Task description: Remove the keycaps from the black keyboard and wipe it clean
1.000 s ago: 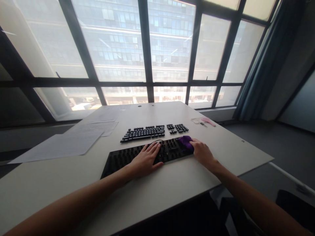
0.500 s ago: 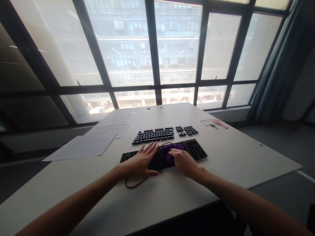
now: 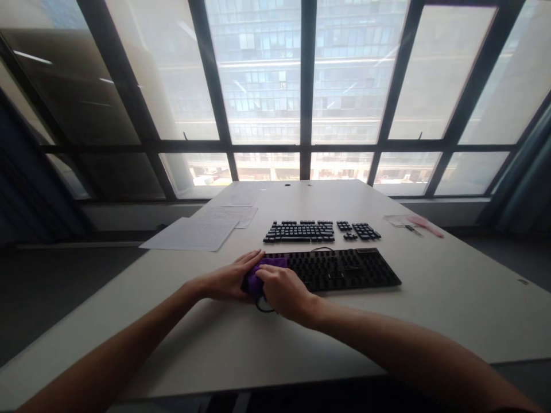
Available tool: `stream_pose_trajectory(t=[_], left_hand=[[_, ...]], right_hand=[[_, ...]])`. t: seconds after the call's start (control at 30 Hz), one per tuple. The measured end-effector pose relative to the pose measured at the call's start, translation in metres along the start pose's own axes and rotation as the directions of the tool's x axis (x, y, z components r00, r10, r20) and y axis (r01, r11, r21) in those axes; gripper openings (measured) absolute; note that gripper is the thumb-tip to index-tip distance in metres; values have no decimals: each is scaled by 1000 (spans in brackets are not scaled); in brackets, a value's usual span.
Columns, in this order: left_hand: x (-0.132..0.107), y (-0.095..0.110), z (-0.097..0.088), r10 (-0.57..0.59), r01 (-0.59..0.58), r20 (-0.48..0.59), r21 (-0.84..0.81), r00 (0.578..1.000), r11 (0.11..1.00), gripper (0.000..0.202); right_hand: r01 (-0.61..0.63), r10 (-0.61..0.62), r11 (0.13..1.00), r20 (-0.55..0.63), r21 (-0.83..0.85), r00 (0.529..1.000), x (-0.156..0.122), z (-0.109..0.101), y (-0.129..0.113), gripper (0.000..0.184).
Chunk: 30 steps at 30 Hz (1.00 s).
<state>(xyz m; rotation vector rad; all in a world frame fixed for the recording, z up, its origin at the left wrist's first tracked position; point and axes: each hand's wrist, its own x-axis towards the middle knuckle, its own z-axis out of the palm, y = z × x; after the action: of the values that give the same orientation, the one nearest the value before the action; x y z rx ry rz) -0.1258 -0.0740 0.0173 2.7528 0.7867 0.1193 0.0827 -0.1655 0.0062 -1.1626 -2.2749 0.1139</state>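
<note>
A black keyboard base [image 3: 340, 268] without keycaps lies on the white table [image 3: 430, 298]. My right hand [image 3: 282, 289] presses a purple cloth [image 3: 267, 266] onto the base's left end, fingers closed over it. My left hand [image 3: 230, 277] rests flat and open at that same left end, touching the keyboard base beside the cloth. Behind the base, the removed black keycaps [image 3: 321, 230] are laid out in rows. A dark cable loop [image 3: 262, 307] shows just under my right hand.
Sheets of white paper [image 3: 191, 233] lie at the table's left. A pink tool and a small clear bag [image 3: 412, 222] sit at the back right. Large windows stand behind the table, and a dark curtain [image 3: 523, 183] hangs at the right.
My right hand has slid the purple cloth leftward along the keyboard base, from its right end to its left end. My left hand shifted left to the end, and the view turned left.
</note>
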Motion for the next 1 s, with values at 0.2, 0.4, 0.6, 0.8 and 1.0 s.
stream_pose_trajectory(t=[0.2,0.4,0.6,0.8,1.0], left_hand=[[-4,-14,7,65,-69,-62,-60,996,996,118],[-1,-12,5,46,-52,-69,-88,997,995,122],[-2,-5,-2,-4,1,-25,-100,1000,995,120],[-2,-5,-5,1,-2,-10,-88,1000,996,116],[2,-10,-2,49,-50,-42,-36,998,998,110]], right_hand=[[94,-92,988,27,-121,995,17,35,-16,29],[181,-177,981,61,-73,982,6,23,-6,31],[146,-125,974,126,-171,984,-22,-7,13,33],[23,-5,970,74,-244,997,-66,-43,53,43],[-182,173,943,-57,-278,983,-121,-89,108,51]])
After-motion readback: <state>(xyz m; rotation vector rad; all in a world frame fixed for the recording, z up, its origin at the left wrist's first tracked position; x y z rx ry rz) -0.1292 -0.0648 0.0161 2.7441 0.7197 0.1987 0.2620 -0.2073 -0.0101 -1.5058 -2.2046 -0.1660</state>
